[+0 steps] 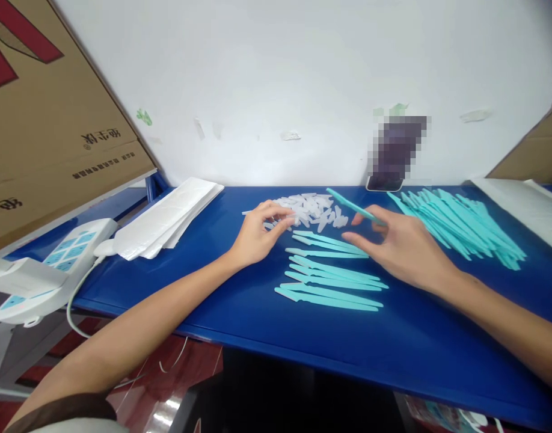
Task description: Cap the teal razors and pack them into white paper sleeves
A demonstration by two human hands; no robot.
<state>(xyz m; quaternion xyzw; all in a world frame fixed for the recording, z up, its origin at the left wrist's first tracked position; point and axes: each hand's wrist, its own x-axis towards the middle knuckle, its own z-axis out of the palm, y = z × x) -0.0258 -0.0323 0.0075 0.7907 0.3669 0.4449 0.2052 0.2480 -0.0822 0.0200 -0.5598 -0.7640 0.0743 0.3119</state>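
My right hand (400,243) holds a teal eyebrow razor (350,201) raised above the table, its tip pointing up and to the left. The thumb of that hand is spread below the razor. My left hand (260,231) is at the near left side of a pile of small translucent white blade caps (309,209), thumb and forefinger drawn close together. What sits between those fingertips is too small to make out. In front of both hands lies a column of several teal eyebrow razors (334,276), set roughly side by side.
A heap of teal razors (469,225) lies at the right. White plastic bags (168,216) are stacked at the left, beside a power strip (62,264) with a cable. A phone (395,153) leans on the wall. A large cardboard box (55,108) stands at left.
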